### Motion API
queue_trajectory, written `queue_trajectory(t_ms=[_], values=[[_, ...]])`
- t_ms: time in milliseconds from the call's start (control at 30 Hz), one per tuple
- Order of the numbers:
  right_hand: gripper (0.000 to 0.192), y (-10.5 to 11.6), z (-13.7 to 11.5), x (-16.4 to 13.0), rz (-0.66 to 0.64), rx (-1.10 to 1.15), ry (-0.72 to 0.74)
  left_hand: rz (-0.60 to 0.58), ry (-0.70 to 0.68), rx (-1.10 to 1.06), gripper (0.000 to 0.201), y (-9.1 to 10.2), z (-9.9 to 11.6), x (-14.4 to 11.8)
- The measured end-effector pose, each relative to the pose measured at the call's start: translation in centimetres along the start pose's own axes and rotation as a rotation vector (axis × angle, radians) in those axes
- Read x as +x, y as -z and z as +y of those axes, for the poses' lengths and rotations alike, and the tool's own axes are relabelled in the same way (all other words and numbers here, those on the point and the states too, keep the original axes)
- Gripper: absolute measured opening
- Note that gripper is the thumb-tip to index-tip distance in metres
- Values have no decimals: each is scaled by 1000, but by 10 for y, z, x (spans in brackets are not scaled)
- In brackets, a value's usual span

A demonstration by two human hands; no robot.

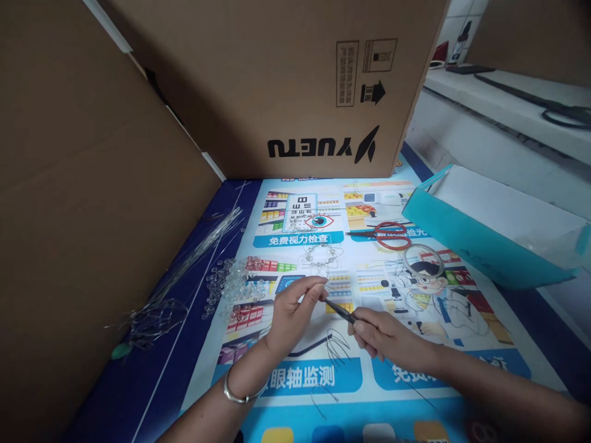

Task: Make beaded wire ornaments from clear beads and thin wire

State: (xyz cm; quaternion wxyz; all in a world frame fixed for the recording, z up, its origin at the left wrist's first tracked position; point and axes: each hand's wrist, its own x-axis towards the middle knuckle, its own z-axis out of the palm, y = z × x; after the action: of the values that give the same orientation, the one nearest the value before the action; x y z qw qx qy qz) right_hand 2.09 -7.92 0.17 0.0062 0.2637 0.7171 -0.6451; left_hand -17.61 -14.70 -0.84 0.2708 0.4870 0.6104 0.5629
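My right hand [383, 337] is closed around slim dark needle-nose pliers [340, 309], their tip pointing up and left. The tip meets the pinched thumb and fingers of my left hand [295, 311]; what they hold is too small to make out. Just beyond my left fingertips lies a ring of clear beads on wire [318, 246]. Loose clear beads [235, 288] are heaped to the left of that hand. Below the pliers, several bent thin wires [338, 347] rest on the printed mat [318, 403].
Red-handled scissors [391, 235] and a round wire coil [423, 261] lie on the right. A teal box [484, 243] stands beyond them. At the left, a bundle of long wires [203, 249] lies along a cardboard panel [92, 184]. A large carton [295, 80] closes off the back.
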Motion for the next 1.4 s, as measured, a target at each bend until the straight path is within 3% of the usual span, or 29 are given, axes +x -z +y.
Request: queue_trajectory(t_ms=[100, 267, 600, 933, 1400], values=[[36, 8, -3, -1, -11, -165, 50, -83, 52, 26, 20, 4, -2, 6], [29, 23, -3, 0, 192, -542, 140, -257, 152, 48, 24, 6, -8, 14], [38, 28, 3, 2, 275, -1017, 203, -289, 232, -55, 24, 7, -7, 15], [36, 26, 6, 5, 287, -1219, 249, -348, 258, -144, 27, 5, -7, 14], [33, 26, 8, 6, 313, -1290, 244, -389, 300, -204, 29, 5, -4, 14]])
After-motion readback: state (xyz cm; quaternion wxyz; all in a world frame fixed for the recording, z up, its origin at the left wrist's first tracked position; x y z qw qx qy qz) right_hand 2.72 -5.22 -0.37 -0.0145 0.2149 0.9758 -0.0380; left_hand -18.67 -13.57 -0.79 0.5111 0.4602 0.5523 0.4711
